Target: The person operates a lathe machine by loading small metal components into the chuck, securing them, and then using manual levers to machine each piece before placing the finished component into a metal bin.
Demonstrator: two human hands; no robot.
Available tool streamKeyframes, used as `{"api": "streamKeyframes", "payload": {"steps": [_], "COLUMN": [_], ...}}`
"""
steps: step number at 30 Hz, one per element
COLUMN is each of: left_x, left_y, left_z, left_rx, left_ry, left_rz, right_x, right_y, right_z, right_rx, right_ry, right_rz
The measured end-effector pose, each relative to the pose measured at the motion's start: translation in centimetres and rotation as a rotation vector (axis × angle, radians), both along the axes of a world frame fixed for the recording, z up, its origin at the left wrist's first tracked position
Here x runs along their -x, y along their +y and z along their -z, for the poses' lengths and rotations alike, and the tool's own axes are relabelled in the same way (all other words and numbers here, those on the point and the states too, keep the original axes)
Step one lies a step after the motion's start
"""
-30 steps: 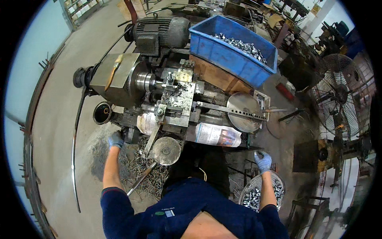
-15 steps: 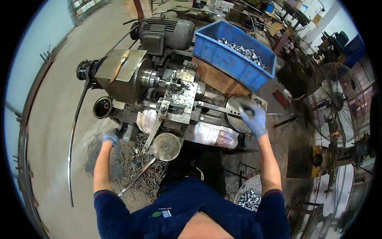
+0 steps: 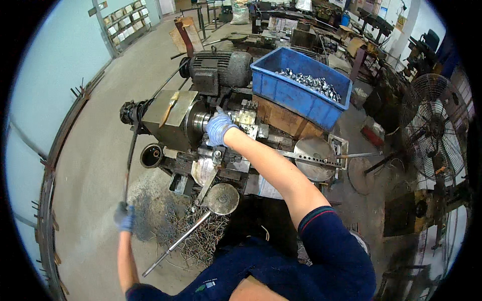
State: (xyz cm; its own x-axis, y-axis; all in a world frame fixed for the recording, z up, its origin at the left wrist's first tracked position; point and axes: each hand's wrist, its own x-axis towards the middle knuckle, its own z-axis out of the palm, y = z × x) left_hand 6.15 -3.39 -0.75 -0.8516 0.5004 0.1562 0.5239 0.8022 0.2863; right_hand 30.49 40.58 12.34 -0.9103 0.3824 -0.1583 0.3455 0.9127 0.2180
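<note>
Silvery cylindrical metal chuck [image 3: 200, 122] sits on the right side of the boxy grey metal headstock [image 3: 173, 134]. I have my blue-gloved right hand [image 3: 219, 126] right at the chuck; whether its fingers grip anything, I can't tell. Below the headstock, my blurred blue-gloved left hand [image 3: 124, 216] wraps round the lower end of a long dark metal rod [image 3: 130, 163].

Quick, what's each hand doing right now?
Left hand: closed on the long lever.
Right hand: by the silver chuck; can't tell if it's holding anything.
</note>
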Motion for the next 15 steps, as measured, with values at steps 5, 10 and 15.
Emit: {"api": "streamKeyframes", "payload": {"steps": [5,10,15], "left_x": [-0.9,3.0,5.6], "left_y": [-0.7,0.9,2.6], "left_z": [-0.5,-2.2,1.2], "left_rx": [0.100,0.213,-0.237], "left_ry": [0.049,-0.204,-0.501], "left_rz": [0.033,0.202,0.072], "right_x": [-0.2,-5.8,-15.8], "right_y": [-0.8,0.1,6.4], "right_z": [-0.9,-5.1,-9.9], "right_rx": [0.017,-0.031,0.081], "right_ry": [-0.043,0.453,0.516], "right_rz": [0.019,0.125,0.445]}}
